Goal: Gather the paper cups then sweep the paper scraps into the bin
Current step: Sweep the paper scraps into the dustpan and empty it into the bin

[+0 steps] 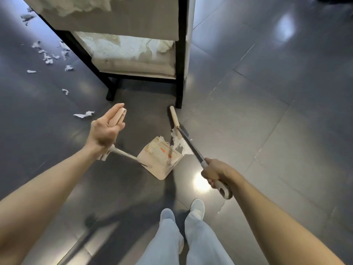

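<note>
My left hand (106,131) holds the top of the long handle of a beige dustpan (159,159), which rests on the dark floor in front of me. My right hand (214,173) grips the grey handle of a broom (191,145). The broom's beige head (174,118) lies against a small pile of white paper scraps (178,143) at the pan's mouth. More paper scraps are scattered on the floor to the left, one near my left hand (84,114) and several farther back (47,58). No paper cups or bin are in view.
A black-framed rack (180,77) with beige shelves stands just beyond the dustpan, with torn paper lying on its shelves. Its front legs are close to the broom head. My feet (181,211) stand behind the pan. Glossy dark floor tiles stretch to the right.
</note>
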Demonstrator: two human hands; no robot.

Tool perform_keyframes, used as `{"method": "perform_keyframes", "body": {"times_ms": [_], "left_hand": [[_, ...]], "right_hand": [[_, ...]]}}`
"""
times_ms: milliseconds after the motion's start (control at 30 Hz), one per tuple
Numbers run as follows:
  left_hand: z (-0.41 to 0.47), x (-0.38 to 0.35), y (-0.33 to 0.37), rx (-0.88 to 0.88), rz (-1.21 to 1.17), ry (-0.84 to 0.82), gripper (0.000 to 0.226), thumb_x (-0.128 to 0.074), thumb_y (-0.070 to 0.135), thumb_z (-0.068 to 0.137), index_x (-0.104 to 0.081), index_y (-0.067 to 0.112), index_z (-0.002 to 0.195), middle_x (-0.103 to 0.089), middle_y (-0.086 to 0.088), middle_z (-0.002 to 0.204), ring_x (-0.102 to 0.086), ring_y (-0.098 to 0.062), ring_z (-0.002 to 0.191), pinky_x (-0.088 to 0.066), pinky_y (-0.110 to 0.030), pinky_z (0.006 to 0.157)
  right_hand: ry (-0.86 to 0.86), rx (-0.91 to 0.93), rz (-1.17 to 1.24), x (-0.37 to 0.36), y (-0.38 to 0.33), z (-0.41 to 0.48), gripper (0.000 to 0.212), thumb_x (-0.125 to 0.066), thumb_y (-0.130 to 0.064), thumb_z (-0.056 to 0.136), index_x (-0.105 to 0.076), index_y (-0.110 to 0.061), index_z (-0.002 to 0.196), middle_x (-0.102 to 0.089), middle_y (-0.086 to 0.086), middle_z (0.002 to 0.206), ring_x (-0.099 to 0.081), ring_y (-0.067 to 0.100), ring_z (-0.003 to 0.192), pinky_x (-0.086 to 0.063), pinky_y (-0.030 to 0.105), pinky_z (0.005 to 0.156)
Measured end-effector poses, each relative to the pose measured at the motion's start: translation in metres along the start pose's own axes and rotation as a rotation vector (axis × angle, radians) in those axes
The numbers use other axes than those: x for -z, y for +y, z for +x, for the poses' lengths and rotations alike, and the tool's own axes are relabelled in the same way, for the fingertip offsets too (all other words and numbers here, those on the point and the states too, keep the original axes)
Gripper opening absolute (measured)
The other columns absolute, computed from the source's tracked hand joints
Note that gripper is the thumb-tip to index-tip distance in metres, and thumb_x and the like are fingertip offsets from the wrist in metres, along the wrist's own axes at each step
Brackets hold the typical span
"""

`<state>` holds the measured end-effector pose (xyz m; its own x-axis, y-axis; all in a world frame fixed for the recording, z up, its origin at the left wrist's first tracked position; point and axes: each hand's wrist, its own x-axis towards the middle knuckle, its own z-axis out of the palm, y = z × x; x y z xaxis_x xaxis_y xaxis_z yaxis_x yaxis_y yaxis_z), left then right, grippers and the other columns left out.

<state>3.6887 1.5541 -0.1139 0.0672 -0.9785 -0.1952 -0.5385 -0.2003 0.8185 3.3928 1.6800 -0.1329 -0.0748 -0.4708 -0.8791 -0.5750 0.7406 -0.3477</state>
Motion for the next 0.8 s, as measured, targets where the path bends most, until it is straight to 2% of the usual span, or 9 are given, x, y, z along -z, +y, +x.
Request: {"method": "perform_keyframes", "body": {"times_ms": [67, 133, 267, 333, 400, 500, 600, 700, 800], "left_hand": [[0.004, 0.002, 0.002, 0.004, 0.036, -0.011, 0.060, -0.065, 0.008, 0.084, -0.057, 0.058, 0.118, -0.064, 0.025, 0.096, -0.062, -0.007, 0.093, -0.050, -0.030, 0.093], [0.004, 0.006, 0.002, -0.005, 0.046, -0.024, 0.063, -0.064, 0.012, 0.084, -0.053, 0.066, 0.114, -0.063, 0.021, 0.096, -0.059, -0.007, 0.084, -0.051, -0.035, 0.087], [-0.007, 0.013, 0.001, -0.001, 0.027, -0.042, 0.064, -0.063, 0.013, 0.085, -0.051, 0.072, 0.108, -0.059, 0.030, 0.090, -0.059, 0.009, 0.078, -0.048, -0.017, 0.081], [-0.015, 0.017, 0.001, 0.012, 0.014, -0.042, 0.065, -0.063, 0.012, 0.086, -0.050, 0.073, 0.105, -0.060, 0.029, 0.093, -0.057, 0.015, 0.076, -0.043, -0.004, 0.072], [-0.023, 0.020, 0.001, 0.010, 0.016, -0.052, 0.066, -0.063, 0.011, 0.086, -0.050, 0.073, 0.103, -0.060, 0.031, 0.094, -0.056, 0.018, 0.072, -0.037, 0.003, 0.062], [-0.035, 0.020, 0.001, 0.010, 0.002, -0.087, 0.062, -0.063, 0.009, 0.087, -0.053, 0.066, 0.110, -0.059, 0.033, 0.097, -0.055, 0.020, 0.073, -0.036, 0.004, 0.061], [-0.044, 0.017, 0.000, 0.001, 0.001, -0.100, 0.058, -0.062, 0.009, 0.089, -0.055, 0.057, 0.121, -0.061, 0.028, 0.099, -0.056, 0.017, 0.073, -0.038, 0.001, 0.061], [-0.053, 0.012, 0.000, -0.010, 0.028, -0.106, 0.059, -0.062, 0.011, 0.089, -0.052, 0.062, 0.117, -0.062, 0.019, 0.102, -0.057, 0.005, 0.070, -0.044, -0.011, 0.065], [-0.059, 0.009, -0.001, -0.022, 0.046, -0.119, 0.065, -0.062, 0.011, 0.089, -0.051, 0.071, 0.110, -0.063, 0.020, 0.098, -0.056, 0.006, 0.063, -0.043, -0.008, 0.058]], "right_hand": [[-0.073, -0.012, -0.052, -0.014, 0.000, -0.019, 0.037, -0.045, -0.006, 0.086, -0.048, -0.017, 0.121, -0.054, 0.007, 0.071, -0.050, 0.016, 0.051, -0.042, 0.020, 0.042], [-0.117, -0.002, -0.059, -0.024, 0.002, -0.039, 0.030, -0.048, -0.011, 0.085, -0.051, -0.021, 0.114, -0.054, 0.005, 0.072, -0.049, 0.015, 0.051, -0.042, 0.020, 0.043], [-0.115, -0.005, 0.035, -0.018, 0.007, -0.073, 0.038, -0.050, -0.010, 0.083, -0.054, -0.028, 0.115, -0.054, 0.003, 0.066, -0.046, 0.012, 0.043, -0.042, 0.018, 0.041], [-0.092, -0.008, 0.046, -0.012, 0.012, -0.087, 0.046, -0.050, -0.010, 0.082, -0.052, -0.031, 0.123, -0.054, 0.002, 0.063, -0.046, 0.010, 0.040, -0.043, 0.019, 0.042], [-0.070, 0.003, 0.010, -0.009, 0.017, -0.098, 0.054, -0.049, -0.010, 0.081, -0.049, -0.034, 0.130, -0.055, 0.002, 0.063, -0.047, 0.011, 0.041, -0.044, 0.020, 0.042], [-0.038, -0.001, 0.014, -0.002, 0.023, -0.109, 0.064, -0.049, -0.008, 0.082, -0.040, -0.035, 0.140, -0.054, 0.003, 0.061, -0.047, 0.012, 0.040, -0.044, 0.020, 0.042], [0.003, -0.016, 0.067, 0.006, 0.031, -0.113, 0.063, -0.048, -0.005, 0.084, -0.041, -0.030, 0.141, -0.052, 0.004, 0.058, -0.045, 0.010, 0.035, -0.042, 0.019, 0.041], [0.035, -0.030, 0.052, 0.009, 0.037, -0.113, 0.056, -0.046, -0.002, 0.084, -0.045, -0.023, 0.136, -0.049, 0.004, 0.051, -0.044, 0.014, 0.038, -0.042, 0.021, 0.041], [0.115, -0.045, -0.094, 0.006, 0.039, -0.107, 0.045, -0.045, -0.004, 0.082, -0.050, -0.018, 0.124, -0.054, 0.003, 0.054, -0.049, 0.018, 0.044, -0.044, 0.024, 0.045]]}}
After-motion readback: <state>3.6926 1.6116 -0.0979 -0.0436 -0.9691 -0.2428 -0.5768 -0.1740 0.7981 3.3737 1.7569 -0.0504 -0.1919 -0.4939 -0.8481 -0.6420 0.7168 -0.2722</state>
